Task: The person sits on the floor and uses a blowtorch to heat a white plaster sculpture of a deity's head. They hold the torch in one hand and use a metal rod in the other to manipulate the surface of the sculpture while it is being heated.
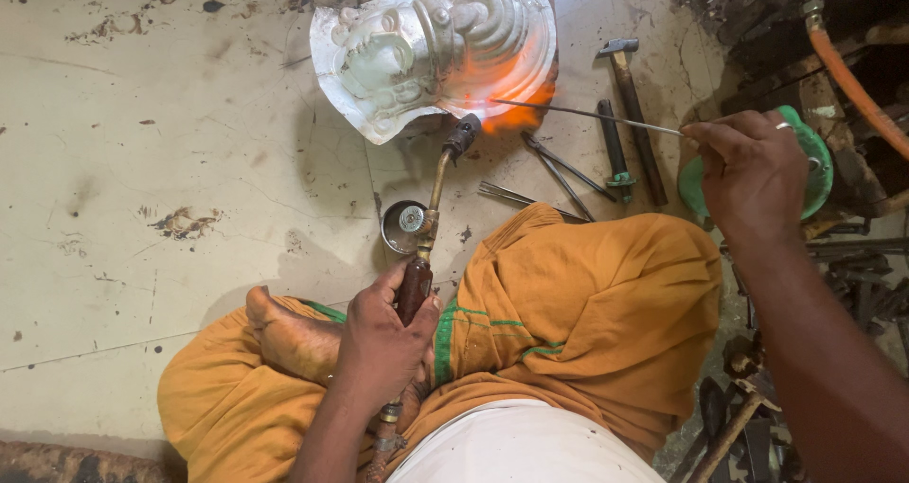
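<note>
- Right now my left hand (383, 336) is wrapping its fingers tight around the dark red handle of a brass torch (431, 213).
- Up past those fingers, the torch tip is pointing at a shiny metal face mask (426, 43) lying on the pale floor (161, 161).
- Orange fire (516, 114) is glowing at the lower edge of the mask, just past the torch tip.
- My right hand (748, 175) is pinching a thin metal rod (587, 114), with the fingertips pressed together on its end.
- The rod is reaching away from those fingers, and its far tip is sitting at the glowing spot on the mask.
- A small round tin (405, 225) is sitting just beside the torch pipe, a bit ahead of my left fingers.
- A hammer (630, 95), a dark tool and thin tongs (559, 166) are lying on the floor between my two hands.
- A green round thing (816, 156) is lying under my right hand.
- An orange hose (852, 80) is running past it, farther out.
- My legs in orange cloth (587, 303) are folding under both hands.
</note>
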